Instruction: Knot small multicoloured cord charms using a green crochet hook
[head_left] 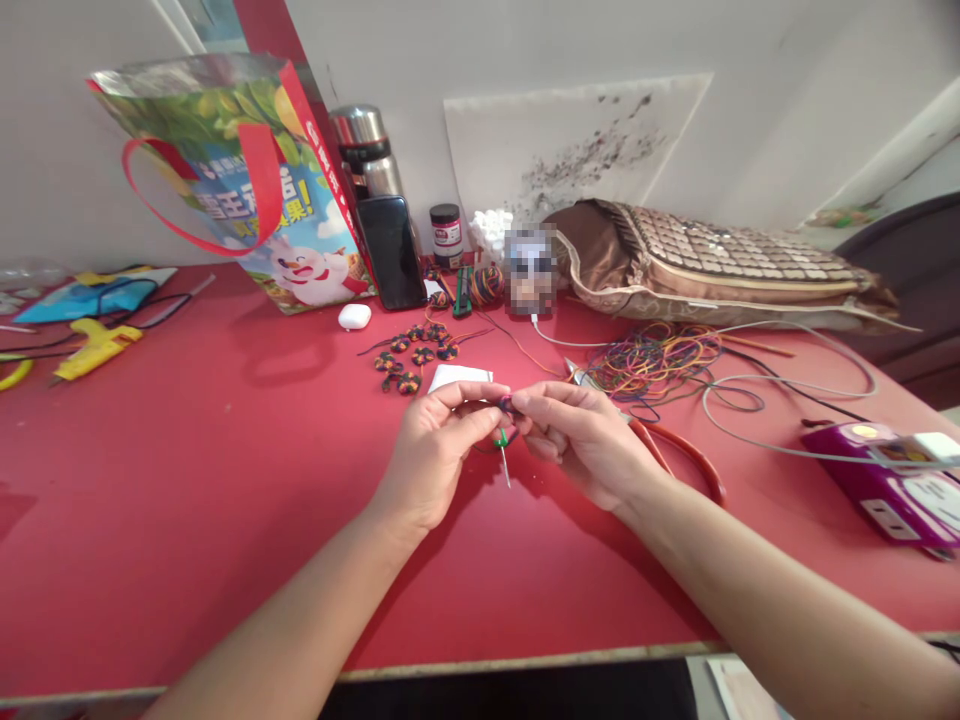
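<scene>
A colourful bag with red handles [217, 195] stands on the red tabletop [187, 500] in the upper left of the frame, with a steel flask [384, 175], a propped black phone [391, 255] and a white rounded case [355, 317] near its right side. A yellow glue gun [97, 348] lies toward the left edge, while a dark-lidded jar [446, 235] stands at upper centre. A brown tiled cushion [697, 255] fills the upper right, above a purple power strip [847, 465] at the right edge.

1 cam, head-mtd, wearer's POV, angled fwd & down over counter [187, 520]. L hand [442, 445] & R hand [585, 435] close, approx. ctr frame; wall [397, 50] farther, at top.
</scene>
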